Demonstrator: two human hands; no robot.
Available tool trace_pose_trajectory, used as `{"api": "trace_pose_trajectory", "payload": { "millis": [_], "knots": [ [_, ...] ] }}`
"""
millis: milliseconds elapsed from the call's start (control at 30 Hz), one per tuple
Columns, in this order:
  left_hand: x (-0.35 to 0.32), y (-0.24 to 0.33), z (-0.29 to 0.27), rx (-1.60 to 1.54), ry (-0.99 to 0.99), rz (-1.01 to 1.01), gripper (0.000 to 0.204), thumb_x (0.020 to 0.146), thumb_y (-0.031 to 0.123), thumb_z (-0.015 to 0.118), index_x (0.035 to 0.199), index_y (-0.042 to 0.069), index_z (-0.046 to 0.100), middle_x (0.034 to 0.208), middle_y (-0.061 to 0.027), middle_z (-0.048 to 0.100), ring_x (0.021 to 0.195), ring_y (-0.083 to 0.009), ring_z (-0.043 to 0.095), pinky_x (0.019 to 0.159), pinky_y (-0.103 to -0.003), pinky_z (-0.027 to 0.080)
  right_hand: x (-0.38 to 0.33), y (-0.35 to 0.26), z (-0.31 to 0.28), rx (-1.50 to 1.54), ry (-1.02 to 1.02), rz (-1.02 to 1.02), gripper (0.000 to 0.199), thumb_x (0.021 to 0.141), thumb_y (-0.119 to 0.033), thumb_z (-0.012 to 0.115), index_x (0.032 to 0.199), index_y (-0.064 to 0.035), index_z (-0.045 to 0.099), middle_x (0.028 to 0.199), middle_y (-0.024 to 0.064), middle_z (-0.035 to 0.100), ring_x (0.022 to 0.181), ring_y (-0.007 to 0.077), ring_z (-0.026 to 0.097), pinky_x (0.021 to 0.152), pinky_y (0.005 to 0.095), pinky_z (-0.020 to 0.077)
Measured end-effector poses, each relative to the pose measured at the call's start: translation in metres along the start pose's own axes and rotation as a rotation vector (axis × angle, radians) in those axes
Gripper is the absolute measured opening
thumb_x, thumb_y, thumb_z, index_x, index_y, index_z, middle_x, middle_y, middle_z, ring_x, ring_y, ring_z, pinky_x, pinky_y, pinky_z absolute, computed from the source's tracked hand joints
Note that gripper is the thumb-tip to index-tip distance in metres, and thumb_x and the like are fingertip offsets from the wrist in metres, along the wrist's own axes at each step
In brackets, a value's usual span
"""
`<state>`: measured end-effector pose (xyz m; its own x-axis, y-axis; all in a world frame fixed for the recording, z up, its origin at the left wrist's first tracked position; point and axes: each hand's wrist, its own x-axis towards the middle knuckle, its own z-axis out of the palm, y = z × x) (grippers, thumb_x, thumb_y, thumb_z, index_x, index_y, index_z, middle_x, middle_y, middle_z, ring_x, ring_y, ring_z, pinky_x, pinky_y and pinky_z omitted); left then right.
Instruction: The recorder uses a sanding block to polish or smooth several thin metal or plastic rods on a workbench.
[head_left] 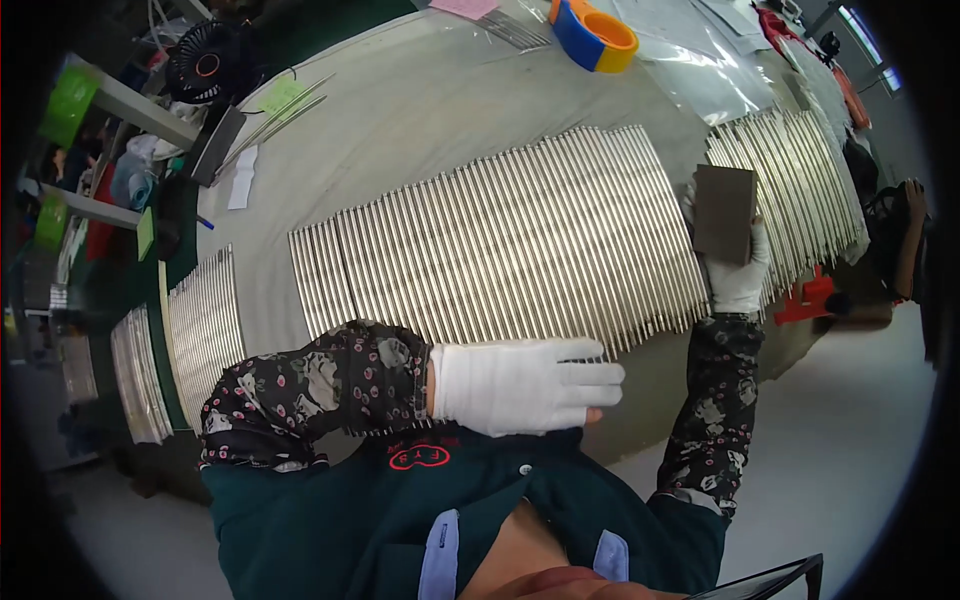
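Note:
A wide row of shiny metal rods (490, 235) lies side by side across the middle of the table. My left hand (530, 388) is in a white glove with a fingertip bare, its fingers stretched out flat over the near ends of these rods. In my right hand (738, 285), also gloved in white, is a flat brown rectangular block (726, 212). The fingers wrap round the block's sides, between the middle row and a second row of rods (795, 195) at the right. Whether the block touches any rods I cannot tell.
More rods (207, 315) lie at the left, with another bundle (140, 370) beyond. At the back are a blue and orange tape roll (595, 38), clear plastic sheets (690, 65), and a pink paper (465, 7) by thin rods. A black fan (208, 62) stands back left.

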<state>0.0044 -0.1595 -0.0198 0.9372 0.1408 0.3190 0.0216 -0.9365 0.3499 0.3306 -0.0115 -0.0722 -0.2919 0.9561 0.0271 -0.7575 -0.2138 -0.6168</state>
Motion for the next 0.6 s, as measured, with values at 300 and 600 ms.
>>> {"api": "trace_pose_trajectory", "payload": {
  "millis": [300, 600],
  "knots": [
    [-0.097, 0.014, -0.038, 0.016, -0.069, -0.417, 0.078, 0.077, 0.052, 0.074, 0.139, 0.008, 0.053, 0.155, -0.0185, 0.040, 0.146, -0.0338, 0.034, 0.119, -0.057, 0.024, -0.003, 0.018, 0.016, -0.010, 0.036, -0.016, 0.071, 0.097, -0.040, 0.058, 0.152, 0.0008, 0.036, 0.153, 0.0266, 0.040, 0.141, 0.0420, 0.040, 0.121, 0.0552, 0.0280],
    [-0.149, 0.033, -0.036, 0.023, -0.031, -0.448, 0.073, 0.079, 0.051, 0.072, 0.137, 0.009, 0.058, 0.153, -0.0175, 0.043, 0.147, -0.0319, 0.033, 0.120, -0.054, 0.024, -0.004, 0.032, 0.018, 0.004, 0.002, 0.008, 0.061, 0.096, -0.039, 0.063, 0.144, -0.0039, 0.051, 0.149, 0.0171, 0.049, 0.138, 0.0343, 0.045, 0.118, 0.0535, 0.0320]
  ]
}}
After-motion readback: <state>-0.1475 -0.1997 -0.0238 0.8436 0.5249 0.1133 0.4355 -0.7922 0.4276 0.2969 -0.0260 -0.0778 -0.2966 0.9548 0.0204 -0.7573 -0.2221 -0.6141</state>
